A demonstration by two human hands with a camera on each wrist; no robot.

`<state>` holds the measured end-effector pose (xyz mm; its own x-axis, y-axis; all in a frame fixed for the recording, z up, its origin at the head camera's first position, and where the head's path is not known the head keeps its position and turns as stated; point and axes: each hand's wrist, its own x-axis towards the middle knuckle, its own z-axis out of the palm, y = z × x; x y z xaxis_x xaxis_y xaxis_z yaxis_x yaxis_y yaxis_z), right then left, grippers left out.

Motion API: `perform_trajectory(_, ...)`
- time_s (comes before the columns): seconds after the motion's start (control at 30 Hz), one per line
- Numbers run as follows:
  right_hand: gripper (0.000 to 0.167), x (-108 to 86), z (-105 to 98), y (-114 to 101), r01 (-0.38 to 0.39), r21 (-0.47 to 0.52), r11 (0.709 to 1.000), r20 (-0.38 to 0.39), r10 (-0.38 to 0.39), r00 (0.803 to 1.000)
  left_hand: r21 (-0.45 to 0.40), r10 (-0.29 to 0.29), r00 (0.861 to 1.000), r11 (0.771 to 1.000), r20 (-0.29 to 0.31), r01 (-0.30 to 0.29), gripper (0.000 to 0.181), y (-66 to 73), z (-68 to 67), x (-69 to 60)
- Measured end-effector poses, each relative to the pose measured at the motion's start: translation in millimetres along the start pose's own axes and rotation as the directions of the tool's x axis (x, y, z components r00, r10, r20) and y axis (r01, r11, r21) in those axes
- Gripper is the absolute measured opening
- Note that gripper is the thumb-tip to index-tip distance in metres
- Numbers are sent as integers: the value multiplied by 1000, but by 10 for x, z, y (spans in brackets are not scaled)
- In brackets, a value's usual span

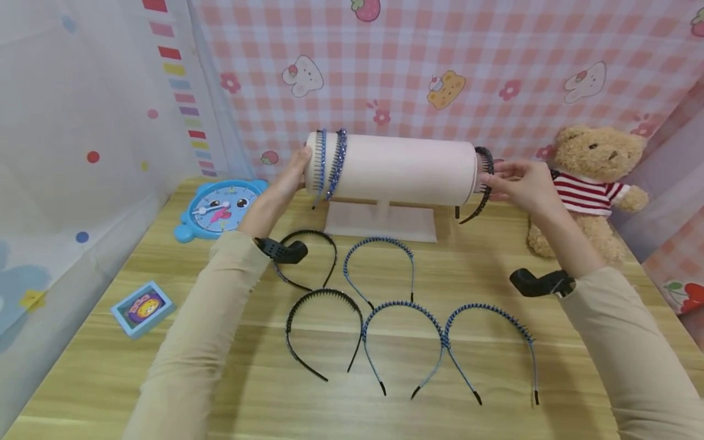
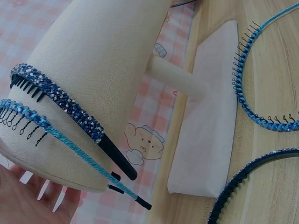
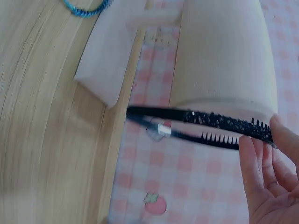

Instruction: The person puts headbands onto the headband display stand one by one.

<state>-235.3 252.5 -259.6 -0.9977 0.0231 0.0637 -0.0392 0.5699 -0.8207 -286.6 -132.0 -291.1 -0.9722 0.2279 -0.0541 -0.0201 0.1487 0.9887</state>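
Observation:
A cream cylindrical headband stand [image 1: 407, 168] rises on a flat base [image 1: 379, 223] at the back of the table. At its left end my left hand [image 1: 294, 174] rests against the roll, fingers extended along the end in the left wrist view. Beside that hand, a blue braided headband [image 2: 77, 142] and a glittery dark-blue headband [image 2: 63, 100] sit around the roll. My right hand [image 1: 530, 186] pinches a black glittery headband [image 3: 215, 120] by its toothed curve, just off the roll's right end. In the right wrist view the band's arms point away from the hand.
On the table in front lie two black headbands [image 1: 324, 292] and three blue headbands [image 1: 404, 303], some touching. A blue toy clock [image 1: 225, 208] and a small blue frame [image 1: 143, 308] are at left. A teddy bear [image 1: 596, 153] sits at right. Checked cloth [image 1: 379, 73] hangs behind.

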Motion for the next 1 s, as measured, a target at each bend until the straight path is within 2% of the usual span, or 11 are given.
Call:
perform_trajectory(0.1,55,-8,71,-75,30,-9,1000,-29,-30,999,0,6,1000,1000,1,-6,55,-4,-4,-12)
perform_trajectory(0.3,38,-7,186,-158,36,154,987,-61,-27,998,-15,27,1000,1000,-1,-27,54,-20,-7,-18)
perform_trajectory(0.37,38,-2,202,-158,47,162,986,-60,-37,997,-17,26,1000,1000,0,-26,54,-25,-5,-17)
perform_trajectory(0.43,41,0,201,-138,60,117,991,-54,-54,997,-11,24,1000,1000,4,-24,53,-28,-6,-20)
perform_trajectory(0.53,44,4,174,-76,106,0,994,-48,-106,993,8,26,1000,1000,14,-26,53,-25,-8,-31)
perform_trajectory(0.67,46,25,145,-8,151,-135,979,-59,-160,985,10,27,1000,1000,15,-27,53,-7,-6,-40)
perform_trajectory(0.77,57,47,125,-9,147,-176,973,-46,-158,986,6,25,1000,1000,13,-25,53,8,-1,-37)
perform_trajectory(0.9,79,94,58,-34,178,-202,963,57,-170,984,6,22,1000,1000,15,-22,53,16,0,-29)
perform_trajectory(1.0,81,136,9,-40,230,-234,945,148,-199,969,4,16,1000,1000,13,-16,53,16,-4,-24)
